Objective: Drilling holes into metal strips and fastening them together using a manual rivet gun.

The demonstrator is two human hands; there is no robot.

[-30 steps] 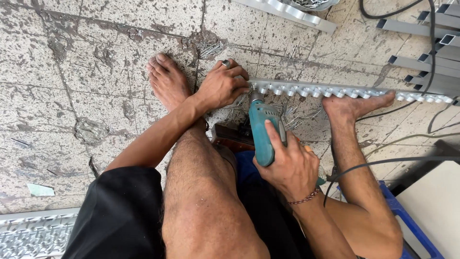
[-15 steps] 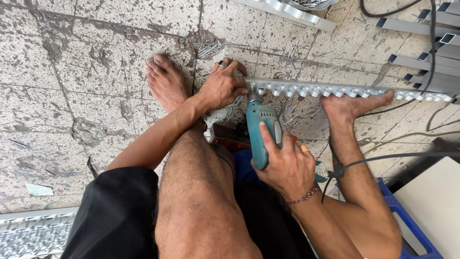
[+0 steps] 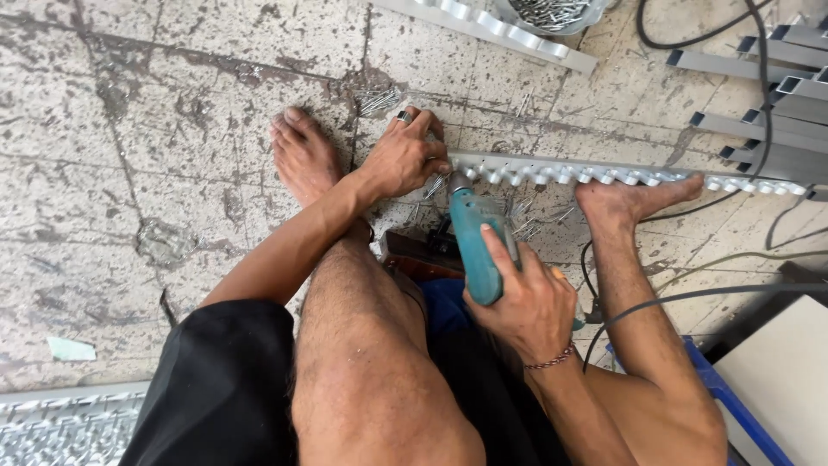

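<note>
Nearest the camera, the person is sitting low over a stained stone floor (image 3: 155,138), bare knees and black shorts filling the bottom of the view. The right hand (image 3: 526,302) is wrapping tightly around the body of a teal power drill (image 3: 474,246), fingers curled over its top and a thin bracelet showing at the wrist. The drill is pointing away from the person, its nose meeting the near end of a long perforated metal strip (image 3: 604,175). A dark cable (image 3: 690,298) is trailing from behind the drill toward the right edge.

Just beyond, the left hand (image 3: 405,155), wearing a ring, is reaching across the left leg and pressing down on that same end of the strip, fingertips closed on it right beside the drill's tip. The two hands are working close together but are not touching each other.

The strip is lying flat on the floor, running from the left hand away to the right. The right foot (image 3: 630,200) is resting on it partway along, while the left foot (image 3: 302,155) is planted on the floor just left of the left hand. Small nails or screws (image 3: 379,101) are lying scattered around the strip's end.

Farther off, a second metal strip (image 3: 492,26) is lying aslant near the top edge, and a row of grey metal bars (image 3: 759,95) is stacked at the upper right.
</note>
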